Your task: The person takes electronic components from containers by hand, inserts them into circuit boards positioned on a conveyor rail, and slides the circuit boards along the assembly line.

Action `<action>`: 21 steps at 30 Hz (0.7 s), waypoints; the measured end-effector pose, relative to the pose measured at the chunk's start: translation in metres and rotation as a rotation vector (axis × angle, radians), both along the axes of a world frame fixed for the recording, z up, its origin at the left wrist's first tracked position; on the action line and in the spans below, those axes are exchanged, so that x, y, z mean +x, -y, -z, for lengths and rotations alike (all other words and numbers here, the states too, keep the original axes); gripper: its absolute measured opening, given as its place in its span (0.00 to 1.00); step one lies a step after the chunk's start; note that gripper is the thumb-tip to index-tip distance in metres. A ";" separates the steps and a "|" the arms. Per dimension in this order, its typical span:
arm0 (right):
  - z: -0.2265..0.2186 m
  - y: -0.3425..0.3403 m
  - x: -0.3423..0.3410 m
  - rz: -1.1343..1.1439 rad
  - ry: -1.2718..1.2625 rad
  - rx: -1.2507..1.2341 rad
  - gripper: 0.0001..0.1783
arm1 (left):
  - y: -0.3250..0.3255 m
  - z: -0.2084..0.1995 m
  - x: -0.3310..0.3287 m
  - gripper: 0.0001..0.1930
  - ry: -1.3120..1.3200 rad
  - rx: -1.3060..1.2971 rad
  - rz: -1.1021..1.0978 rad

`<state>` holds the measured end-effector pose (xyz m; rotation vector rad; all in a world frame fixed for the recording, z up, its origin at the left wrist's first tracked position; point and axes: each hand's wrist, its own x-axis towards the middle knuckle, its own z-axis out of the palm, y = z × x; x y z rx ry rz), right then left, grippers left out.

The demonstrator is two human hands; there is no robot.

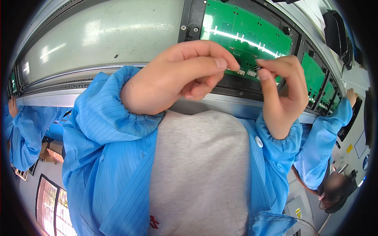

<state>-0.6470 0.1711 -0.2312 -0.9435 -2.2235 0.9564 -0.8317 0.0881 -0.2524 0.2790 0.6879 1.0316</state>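
A green circuit board (246, 29) lies in a black frame in front of me, with small white connectors (251, 73) along its near edge. My left hand (183, 69) hovers over the board's near left corner, thumb laid against a bent index finger and the other fingers curled. Whether anything sits in that pinch is hidden. To the right, my right hand (285, 84) has thumb and index finger closed on a small dark part with thin leads (256, 68), just above the near edge. The part's exact kind is too small to tell.
More framed green boards (313, 74) follow on the right. A metal rail (82, 76) borders the pale line surface (118, 29), where a tiny dark piece (116, 56) lies. Co-workers in blue sleeves (321, 129) are at the right and far left (29, 129).
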 end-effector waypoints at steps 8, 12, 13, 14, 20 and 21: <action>0.011 -0.021 0.032 0.000 0.477 0.161 0.05 | 0.003 0.010 -0.005 0.09 0.068 -0.041 -0.049; 0.012 -0.025 0.031 -0.058 0.537 0.201 0.05 | 0.002 0.010 -0.003 0.09 0.097 -0.062 -0.074; 0.011 -0.026 0.030 -0.075 0.541 0.206 0.05 | 0.002 0.010 -0.003 0.10 0.109 -0.071 -0.085; 0.011 -0.027 0.030 -0.092 0.546 0.212 0.05 | 0.002 0.010 -0.003 0.10 0.121 -0.081 -0.097; 0.011 -0.032 0.026 -0.135 0.574 0.248 0.04 | 0.004 0.012 -0.007 0.10 0.145 -0.074 -0.105; 0.009 -0.031 0.025 -0.145 0.585 0.252 0.04 | 0.005 0.012 -0.007 0.10 0.148 -0.076 -0.106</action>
